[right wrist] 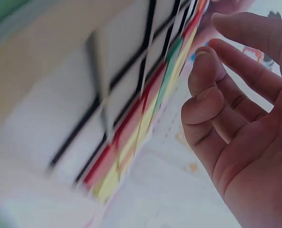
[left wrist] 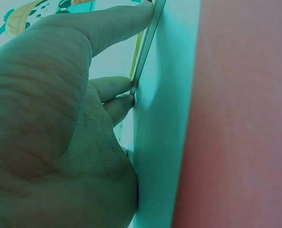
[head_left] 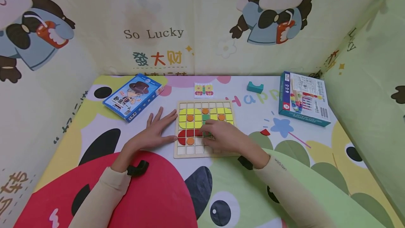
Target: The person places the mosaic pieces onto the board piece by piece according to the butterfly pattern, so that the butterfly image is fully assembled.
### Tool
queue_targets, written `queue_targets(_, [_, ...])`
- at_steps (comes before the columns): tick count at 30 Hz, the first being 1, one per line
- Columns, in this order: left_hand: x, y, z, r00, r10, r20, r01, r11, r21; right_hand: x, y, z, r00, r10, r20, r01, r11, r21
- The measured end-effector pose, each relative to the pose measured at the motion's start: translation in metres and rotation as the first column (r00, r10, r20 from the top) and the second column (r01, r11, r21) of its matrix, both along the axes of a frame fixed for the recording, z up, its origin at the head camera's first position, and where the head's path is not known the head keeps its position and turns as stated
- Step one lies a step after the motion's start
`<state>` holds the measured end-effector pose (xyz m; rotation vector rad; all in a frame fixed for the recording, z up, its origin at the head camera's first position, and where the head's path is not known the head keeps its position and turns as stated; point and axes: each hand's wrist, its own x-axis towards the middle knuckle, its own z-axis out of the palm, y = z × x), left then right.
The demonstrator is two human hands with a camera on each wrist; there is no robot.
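Observation:
A wooden grid board (head_left: 199, 155) lies at the middle of the table. Yellow pieces (head_left: 182, 124) fill much of its upper rows, with orange round pieces (head_left: 190, 141), a green piece (head_left: 205, 117) and red pieces (head_left: 181, 137) among them. My left hand (head_left: 152, 135) lies spread at the board's left side, its fingertips and thumb right at the edge. Over the lower middle of the grid is my right hand (head_left: 225, 137), fingers loosely bent. In the right wrist view its thumb (right wrist: 236, 26) stands apart from the fingers, nothing between them. It hides part of the grid.
A small card (head_left: 204, 90) with a butterfly pattern lies behind the board. A blue game box (head_left: 133, 97) sits at the back left, another box (head_left: 311, 101) at the back right. Right of the board are a teal notched block (head_left: 255, 87) and a loose red piece (head_left: 265, 132).

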<state>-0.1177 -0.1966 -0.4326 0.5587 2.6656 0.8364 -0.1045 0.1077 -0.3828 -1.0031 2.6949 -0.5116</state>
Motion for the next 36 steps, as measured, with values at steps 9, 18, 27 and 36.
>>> queue_targets(9, [0.0, -0.001, 0.0, 1.0, 0.005, -0.004, -0.005, 1.0, 0.003, 0.002, 0.068, 0.005, 0.991, -0.137, -0.001, 0.137, 0.99, -0.016])
queue_targets(18, [0.001, 0.0, 0.0, 1.0, 0.002, -0.001, -0.002, 1.0, 0.008, 0.001, 0.138, 0.003, 0.969, -0.245, -0.014, 0.245, 0.969, -0.009])
queue_targets(27, [0.001, 0.0, 0.002, 1.0, -0.001, 0.001, 0.001, 1.0, 0.005, 0.005, 0.178, -0.002, 0.951, -0.306, -0.048, 0.308, 0.951, 0.039])
queue_targets(36, [0.0, -0.001, 0.0, 1.0, 0.0, -0.004, 0.0, 1.0, 0.001, 0.004, 0.184, -0.01, 0.944, -0.328, -0.026, 0.329, 0.943, 0.053])
